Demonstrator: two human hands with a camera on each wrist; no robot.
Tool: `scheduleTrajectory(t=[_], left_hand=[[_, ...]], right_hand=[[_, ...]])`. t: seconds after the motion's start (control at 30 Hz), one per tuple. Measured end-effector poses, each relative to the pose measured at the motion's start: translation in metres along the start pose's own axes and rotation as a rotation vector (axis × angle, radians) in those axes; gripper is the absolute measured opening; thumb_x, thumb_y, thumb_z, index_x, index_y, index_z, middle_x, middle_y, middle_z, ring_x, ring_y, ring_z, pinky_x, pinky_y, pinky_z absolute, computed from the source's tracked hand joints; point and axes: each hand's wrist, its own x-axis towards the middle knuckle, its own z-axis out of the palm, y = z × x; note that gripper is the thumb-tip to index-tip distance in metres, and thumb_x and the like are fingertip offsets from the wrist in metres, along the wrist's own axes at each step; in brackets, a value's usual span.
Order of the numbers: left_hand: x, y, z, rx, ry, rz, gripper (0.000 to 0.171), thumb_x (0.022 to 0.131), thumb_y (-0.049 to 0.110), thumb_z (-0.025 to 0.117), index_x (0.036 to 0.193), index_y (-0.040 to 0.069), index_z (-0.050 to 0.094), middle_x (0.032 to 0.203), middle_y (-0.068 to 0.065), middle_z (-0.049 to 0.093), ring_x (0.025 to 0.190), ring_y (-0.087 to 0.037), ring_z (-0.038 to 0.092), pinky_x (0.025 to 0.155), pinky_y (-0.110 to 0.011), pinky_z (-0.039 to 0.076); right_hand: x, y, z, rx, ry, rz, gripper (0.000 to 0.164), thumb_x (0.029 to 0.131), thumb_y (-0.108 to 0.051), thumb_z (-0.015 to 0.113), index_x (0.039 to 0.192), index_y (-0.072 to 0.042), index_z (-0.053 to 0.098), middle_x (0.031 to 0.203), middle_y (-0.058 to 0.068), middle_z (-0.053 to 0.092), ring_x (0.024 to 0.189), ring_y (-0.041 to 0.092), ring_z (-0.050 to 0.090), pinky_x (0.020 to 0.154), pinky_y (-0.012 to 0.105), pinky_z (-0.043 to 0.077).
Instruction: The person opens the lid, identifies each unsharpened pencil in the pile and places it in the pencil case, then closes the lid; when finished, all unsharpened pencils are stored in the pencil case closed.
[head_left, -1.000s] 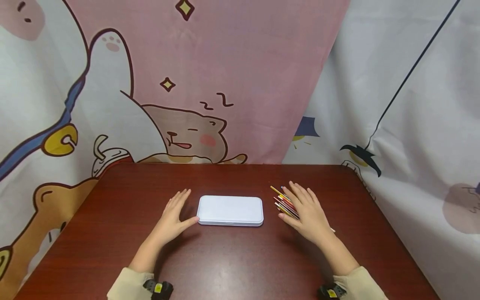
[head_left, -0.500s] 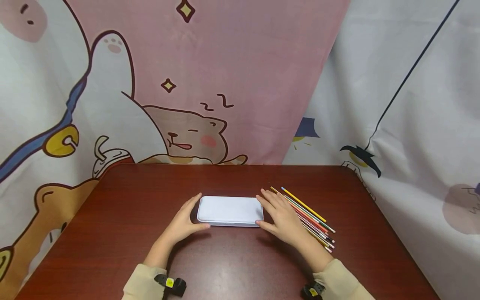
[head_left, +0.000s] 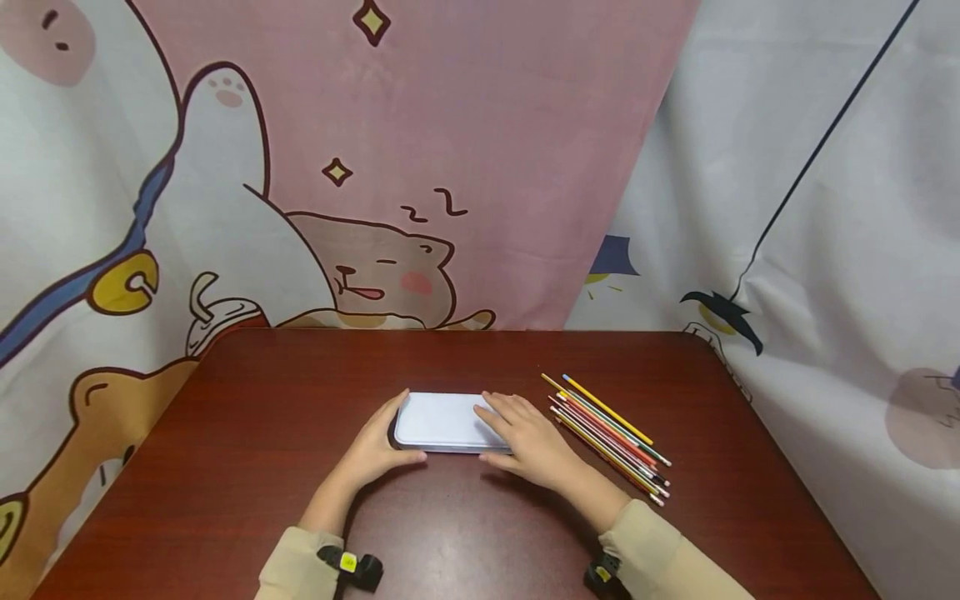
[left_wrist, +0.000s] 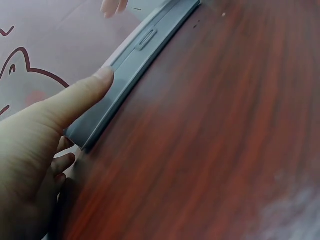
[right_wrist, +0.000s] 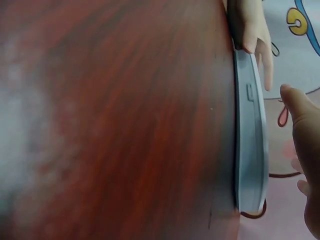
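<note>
A flat, pale pencil case (head_left: 442, 421) with rounded corners lies on the table with its lid down. My left hand (head_left: 372, 450) holds its left end. In the left wrist view the thumb (left_wrist: 90, 95) presses the front side near a small catch (left_wrist: 146, 39), with the other fingers around the end. Over the case's right end hovers my right hand (head_left: 531, 443), fingers spread and loosely bent. The right wrist view shows its thumb (right_wrist: 297, 102) apart from the case. Several pencils (head_left: 611, 437) lie side by side, slanting, to the right of that hand.
The dark red-brown wooden table (head_left: 450, 533) spans the lower view. Behind it hangs a curtain (head_left: 525, 167) with cartoon animals. Each wrist wears a black strap camera, such as the left one (head_left: 351, 567).
My right hand has moved left from over the pencils to the right end of the pencil case. My left hand has shifted right onto its left end. The case stays in place.
</note>
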Motion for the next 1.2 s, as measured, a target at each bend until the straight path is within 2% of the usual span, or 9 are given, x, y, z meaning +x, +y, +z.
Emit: scheduleTrajectory(t=[0.3, 0.7, 1.0, 1.1, 1.2], left_hand=[[0.0, 0.0, 0.002, 0.021, 0.014, 0.007, 0.107, 0.063, 0.031, 0.09, 0.149, 0.004, 0.032, 0.147, -0.02, 0.036, 0.135, -0.034, 0.033, 0.107, -0.051, 0.025], [-0.001, -0.002, 0.004, 0.074, 0.044, -0.001, 0.101, 0.065, 0.029, 0.09, 0.147, 0.004, 0.036, 0.143, -0.018, 0.041, 0.13, -0.033, 0.039, 0.104, -0.05, 0.031], [0.0, -0.003, 0.005, 0.094, 0.068, 0.021, 0.099, 0.063, 0.028, 0.091, 0.144, 0.0, 0.04, 0.14, -0.018, 0.044, 0.126, -0.033, 0.044, 0.102, -0.049, 0.034], [0.0, -0.003, 0.006, 0.096, 0.066, 0.016, 0.1, 0.063, 0.028, 0.091, 0.144, 0.0, 0.04, 0.14, -0.017, 0.044, 0.126, -0.032, 0.044, 0.102, -0.048, 0.035], [0.0, -0.003, 0.006, 0.091, 0.071, 0.02, 0.099, 0.063, 0.027, 0.091, 0.144, 0.0, 0.04, 0.139, -0.018, 0.044, 0.126, -0.033, 0.044, 0.102, -0.049, 0.035]], right_hand=[[0.017, -0.009, 0.012, 0.021, -0.055, -0.063, 0.068, 0.087, -0.045, 0.068, 0.141, -0.009, 0.048, 0.143, 0.012, 0.045, 0.131, 0.026, 0.041, 0.106, 0.043, 0.03], [0.027, -0.014, 0.025, -0.064, -0.111, -0.142, 0.062, 0.088, -0.042, 0.067, 0.139, -0.011, 0.051, 0.141, 0.011, 0.048, 0.131, 0.025, 0.041, 0.106, 0.038, 0.032], [0.027, -0.015, 0.027, -0.161, -0.052, -0.193, 0.055, 0.087, -0.03, 0.071, 0.136, -0.01, 0.055, 0.137, 0.011, 0.053, 0.127, 0.026, 0.046, 0.103, 0.037, 0.036], [0.027, -0.016, 0.027, -0.219, -0.019, -0.224, 0.052, 0.088, -0.03, 0.069, 0.134, -0.009, 0.057, 0.133, 0.012, 0.055, 0.124, 0.026, 0.05, 0.101, 0.036, 0.038], [0.028, -0.017, 0.028, -0.318, 0.031, -0.276, 0.043, 0.091, -0.024, 0.063, 0.13, -0.007, 0.06, 0.129, 0.012, 0.058, 0.12, 0.026, 0.054, 0.099, 0.035, 0.041]])
